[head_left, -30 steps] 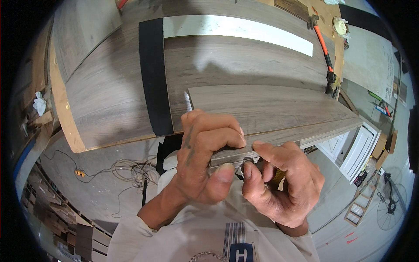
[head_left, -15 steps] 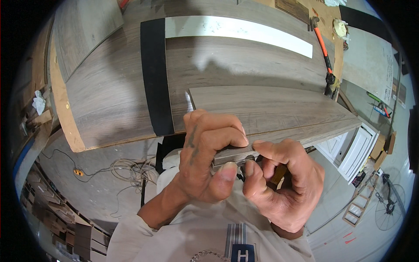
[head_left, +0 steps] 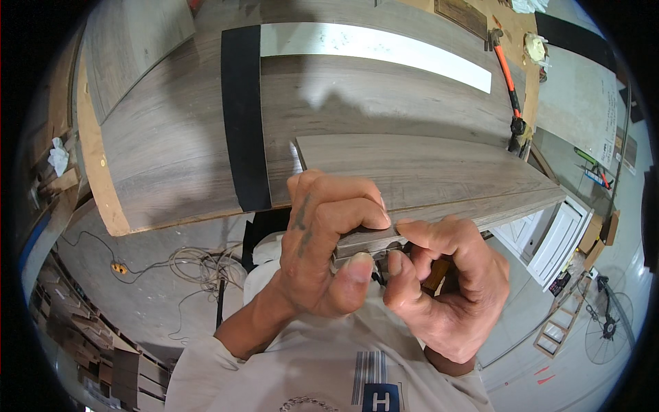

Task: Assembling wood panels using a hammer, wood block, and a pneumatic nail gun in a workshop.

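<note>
A long grey wood-grain board (head_left: 425, 172) lies on a larger grey panel (head_left: 165, 144) with a black strip across it. My left hand (head_left: 322, 240) clamps the board's near edge, fingers curled on top and thumb below. My right hand (head_left: 443, 281) is closed just to the right of it, fingertips pressed against the same edge. It grips a small tool with a brown handle (head_left: 437, 273), mostly hidden by the fingers.
An orange-handled clamp (head_left: 509, 86) lies at the panel's far right edge. A white strip (head_left: 384, 48) runs across the panel's far side. Cables (head_left: 192, 264) are coiled on the floor below left. White cabinet doors (head_left: 559, 237) and a ladder stand at the right.
My right hand has shifted slightly right and closed tighter at the board's edge. My left hand holds its grip in the same place.
</note>
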The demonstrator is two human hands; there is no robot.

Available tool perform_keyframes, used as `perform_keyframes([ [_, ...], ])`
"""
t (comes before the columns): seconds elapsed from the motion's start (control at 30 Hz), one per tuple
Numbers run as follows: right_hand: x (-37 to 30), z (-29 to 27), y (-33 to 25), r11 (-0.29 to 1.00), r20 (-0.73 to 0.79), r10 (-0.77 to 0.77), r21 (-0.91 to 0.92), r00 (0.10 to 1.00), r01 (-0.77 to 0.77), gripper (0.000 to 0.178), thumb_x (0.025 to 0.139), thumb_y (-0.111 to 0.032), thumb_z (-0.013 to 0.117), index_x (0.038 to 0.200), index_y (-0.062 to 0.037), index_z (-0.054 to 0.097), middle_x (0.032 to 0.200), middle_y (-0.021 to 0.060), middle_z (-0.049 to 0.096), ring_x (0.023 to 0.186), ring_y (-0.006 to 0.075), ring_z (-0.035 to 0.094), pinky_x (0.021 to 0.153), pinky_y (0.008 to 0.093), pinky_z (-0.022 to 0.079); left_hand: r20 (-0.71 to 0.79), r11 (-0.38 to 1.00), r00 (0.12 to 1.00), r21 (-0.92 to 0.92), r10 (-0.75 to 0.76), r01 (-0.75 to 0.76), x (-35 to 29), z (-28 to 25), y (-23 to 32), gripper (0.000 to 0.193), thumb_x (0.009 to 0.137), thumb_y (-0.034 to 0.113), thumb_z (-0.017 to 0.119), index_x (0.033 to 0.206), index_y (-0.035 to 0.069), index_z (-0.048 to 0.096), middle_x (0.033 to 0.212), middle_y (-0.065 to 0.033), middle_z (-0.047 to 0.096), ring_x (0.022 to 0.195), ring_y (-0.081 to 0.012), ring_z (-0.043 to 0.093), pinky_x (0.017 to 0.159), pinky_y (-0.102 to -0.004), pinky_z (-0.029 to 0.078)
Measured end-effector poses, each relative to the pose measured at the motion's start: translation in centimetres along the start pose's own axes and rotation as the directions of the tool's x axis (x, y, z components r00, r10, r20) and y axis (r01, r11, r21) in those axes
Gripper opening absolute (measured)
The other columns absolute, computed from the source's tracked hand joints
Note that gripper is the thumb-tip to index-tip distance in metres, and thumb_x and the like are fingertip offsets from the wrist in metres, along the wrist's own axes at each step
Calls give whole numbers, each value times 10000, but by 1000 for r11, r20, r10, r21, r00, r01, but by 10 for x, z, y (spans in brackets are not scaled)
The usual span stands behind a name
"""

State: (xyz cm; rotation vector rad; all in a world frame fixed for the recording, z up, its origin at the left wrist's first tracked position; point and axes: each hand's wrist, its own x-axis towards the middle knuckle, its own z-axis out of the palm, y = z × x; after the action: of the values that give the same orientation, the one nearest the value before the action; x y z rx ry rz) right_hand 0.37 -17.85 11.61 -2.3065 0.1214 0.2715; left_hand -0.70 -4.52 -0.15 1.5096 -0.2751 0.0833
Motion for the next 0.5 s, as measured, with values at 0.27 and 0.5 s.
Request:
perform_keyframes([
  [0.27,0,-5,1,997,25,73,31,997,-73,218,740,37,762,931,-25,677,635,19,542,550,100,548,506,236,439,0,1000,1000,1,9,-9,1,1,0,291,913,282,512,1045,32,581,983,-131,625,833,-228,486,815,-399,343],
  [0.5,1,-7,5,996,58,49,69,997,-53,235,743,22,775,951,-32,678,632,7,545,548,83,533,487,237,422,-8,1000,1000,-1,-12,12,0,2,1,290,921,287,505,1039,32,582,970,-135,630,818,-226,494,811,-399,344],
])
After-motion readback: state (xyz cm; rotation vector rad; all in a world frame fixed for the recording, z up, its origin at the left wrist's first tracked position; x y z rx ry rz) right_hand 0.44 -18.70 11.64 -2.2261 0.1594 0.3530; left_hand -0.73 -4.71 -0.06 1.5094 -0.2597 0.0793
